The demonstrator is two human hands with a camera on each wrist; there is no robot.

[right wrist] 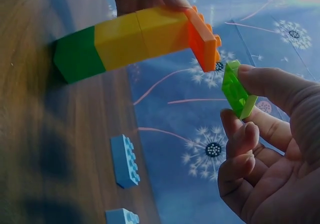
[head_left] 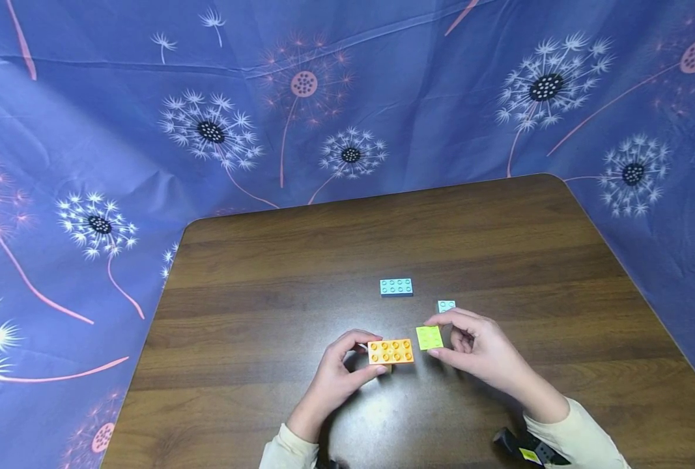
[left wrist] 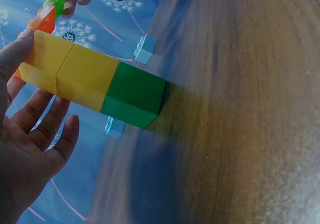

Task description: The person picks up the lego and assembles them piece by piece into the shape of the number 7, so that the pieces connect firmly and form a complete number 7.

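Note:
My left hand [head_left: 340, 372] grips the upper part of a brick tower near its top. The tower has a green brick [left wrist: 134, 95] at its foot, then two yellow bricks [left wrist: 88, 76]. A flat orange brick [head_left: 391, 352] with two rows of studs caps it and juts out to the right. Between thumb and fingertips, my right hand [head_left: 488, 352] pinches a small thin lime green brick [head_left: 429, 338], just right of the orange one and apart from it. Its hollow underside shows in the right wrist view.
On the brown wooden table [head_left: 253, 306], a long light blue brick [head_left: 396, 287] lies beyond the tower. A smaller light blue brick [head_left: 446, 305] sits behind my right hand, partly covered. A blue dandelion-patterned cloth [head_left: 417, 98] hangs behind the table.

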